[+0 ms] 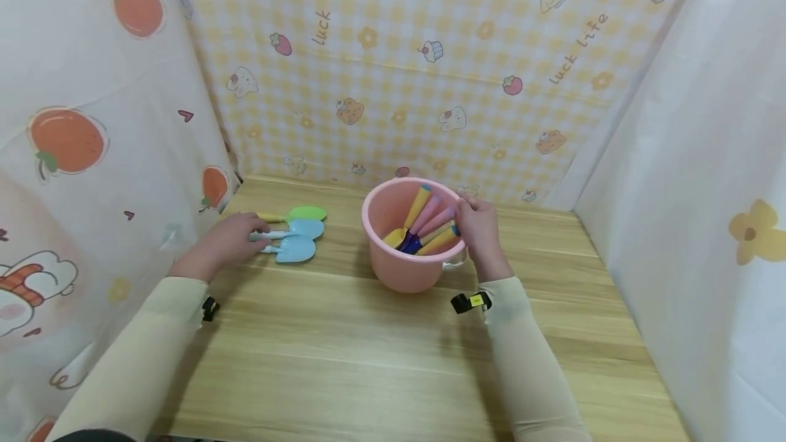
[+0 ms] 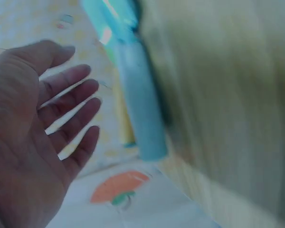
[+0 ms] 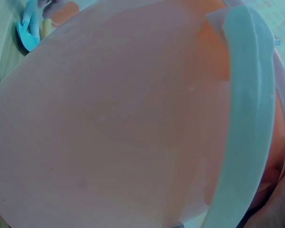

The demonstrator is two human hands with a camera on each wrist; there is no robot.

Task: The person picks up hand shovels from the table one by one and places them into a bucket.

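At the left of the head view, my left hand [image 1: 236, 241] is over the handles of two light-blue shovels [image 1: 307, 228] lying beside a green one [image 1: 308, 213] with a yellow handle. In the left wrist view, that hand [image 2: 42, 109] has its fingers spread and slightly bent, apart from the blue handle [image 2: 140, 104]. My right hand [image 1: 481, 227] pinches the rim of a pink bucket [image 1: 405, 271] holding several yellow, pink and blue tools [image 1: 424, 220]. The bucket's pale handle [image 3: 249, 104] hangs outside; part of my right hand [image 3: 280, 206] shows at the lower right corner.
The wooden table [image 1: 344, 353] extends in front of the bucket and to its right. A checked cloth [image 1: 399, 74] stands behind it, with printed white cloth [image 1: 92, 74] at the left and more white cloth [image 1: 688, 155] at the right.
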